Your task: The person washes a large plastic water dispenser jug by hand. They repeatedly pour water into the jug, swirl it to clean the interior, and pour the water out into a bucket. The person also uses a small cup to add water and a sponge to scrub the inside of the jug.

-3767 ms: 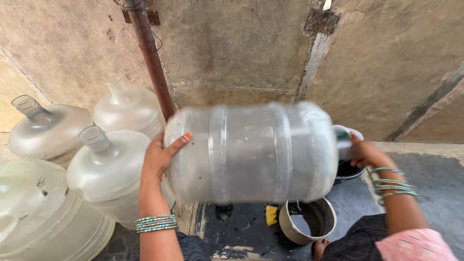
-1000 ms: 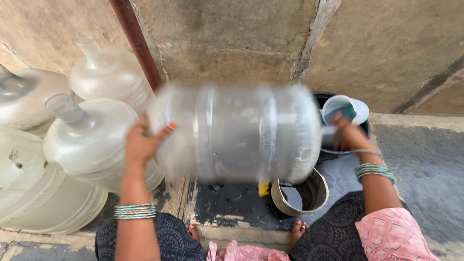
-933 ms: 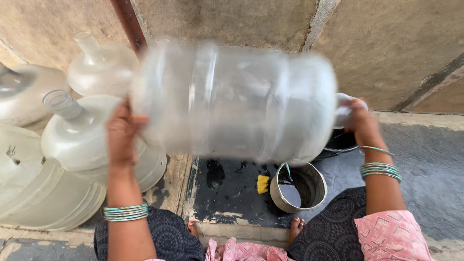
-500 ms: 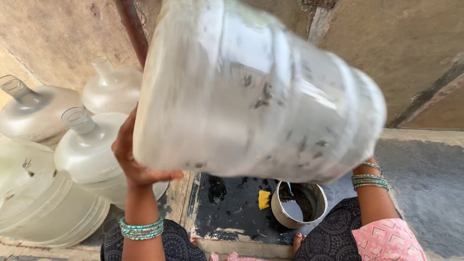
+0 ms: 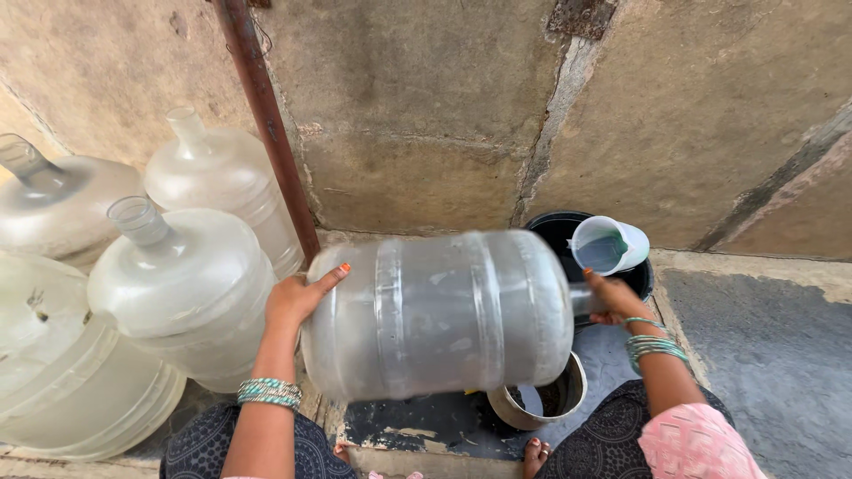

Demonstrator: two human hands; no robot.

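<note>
We are holding a big clear jug (image 5: 439, 315) on its side between our two hands, up off the ground and in front of our knees. Our left hand (image 5: 297, 300) is lying flat and spread against the jug's base end, thumb stretched out over the curve of the wall, fingers hidden behind it. Our right hand (image 5: 612, 297) is closing around the neck end of the jug; the neck itself is mostly hidden under our fingers, so we cannot tell whether there is a cap on it. The jug is looking slightly blurred.

Below the jug, nearer our right hand, a steel pot (image 5: 541, 401) is sitting on the wet dark floor (image 5: 417, 426), its rim partly hidden by the jug's body. Just beyond our right hand a black tub (image 5: 555, 232) is standing against the wall (image 5: 426, 115), and a white mug (image 5: 608, 246) is resting tilted on it, with a little water showing inside.

To the outside of our left hand, more jugs (image 5: 182, 293) are standing close together, necks pointing up and away from us; the nearest one is just beside our left wrist. A rusty pipe (image 5: 266, 115) is running up the wall beyond our left hand. Green bangles (image 5: 269, 391) are sitting on both our wrists.
</note>
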